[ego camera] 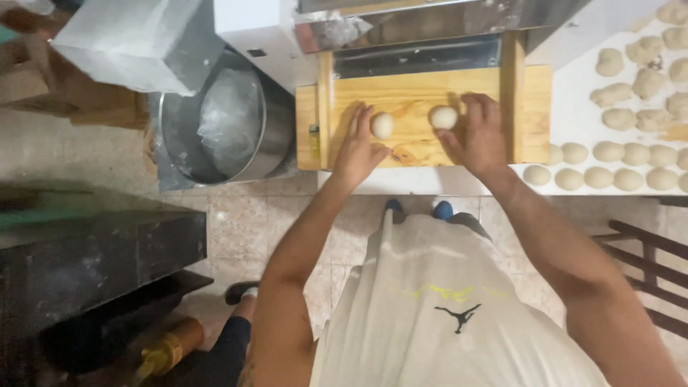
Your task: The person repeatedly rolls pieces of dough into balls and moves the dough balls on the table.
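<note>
— What are the hands doing?

— Both rest on the wooden board (416, 107). The left hand (358, 147) lies open and flat near the board's front edge, fingers stretched toward the back, with a small dough ball (382, 125) touching its fingertips on the right side. It grips nothing.

— And the other?

— The right hand (476, 136) is loosely curved, fingers spread, cupping a second dough ball (443, 117) against its left side, about the middle of the board. Whether it presses the ball or only touches it, I cannot tell.

— What lies around?

— Behind the board's back edge sits a metal machine (401, 29) with a dark slot. To the board's right, a white table (573, 100) carries rows of round dough balls (609, 152) along its front edge and rougher dough pieces (648, 82) toward its back right corner. Left of the board stands a metal pot (179, 136) with crumpled clear plastic (229, 118) inside.
</note>
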